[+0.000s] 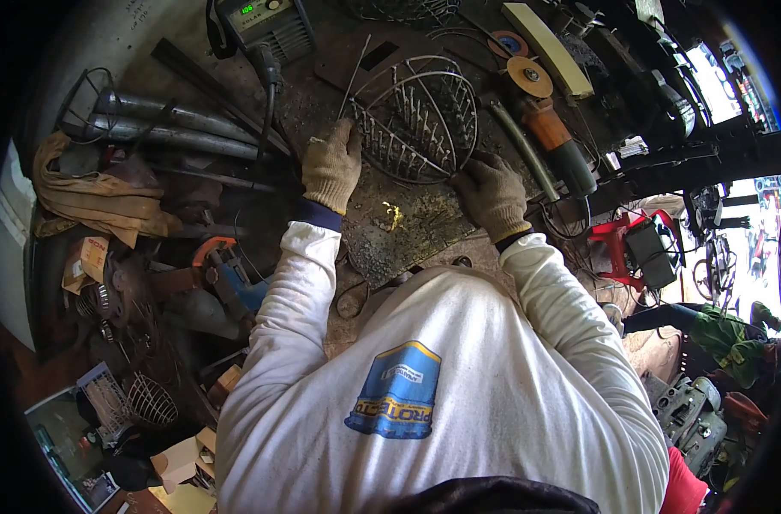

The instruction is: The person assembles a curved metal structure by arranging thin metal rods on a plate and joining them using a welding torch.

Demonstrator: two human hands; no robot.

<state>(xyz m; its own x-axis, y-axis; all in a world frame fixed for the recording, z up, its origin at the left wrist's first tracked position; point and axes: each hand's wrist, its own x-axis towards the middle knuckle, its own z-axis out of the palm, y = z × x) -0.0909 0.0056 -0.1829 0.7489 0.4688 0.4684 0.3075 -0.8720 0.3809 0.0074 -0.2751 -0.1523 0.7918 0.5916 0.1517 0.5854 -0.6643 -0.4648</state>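
A round metal wire frame [416,120] with rows of short spikes along its bars lies tilted on the dirty work surface [408,227]. My left hand [331,164], in a knitted work glove, is closed at the frame's left edge. A thin rod [358,68] rises from beside its fingertips; whether the hand grips it too, I cannot tell. My right hand [493,193], gloved as well, pinches the lower right rim. Its fingertips are dark and partly hidden.
An orange angle grinder [549,133] lies right of the frame, beside a metal tube [523,150]. A welding machine [266,30] stands at the far left. Steel pipes [176,124] and a brown cloth [99,188] fill the left side. A red stand [617,248] sits at right.
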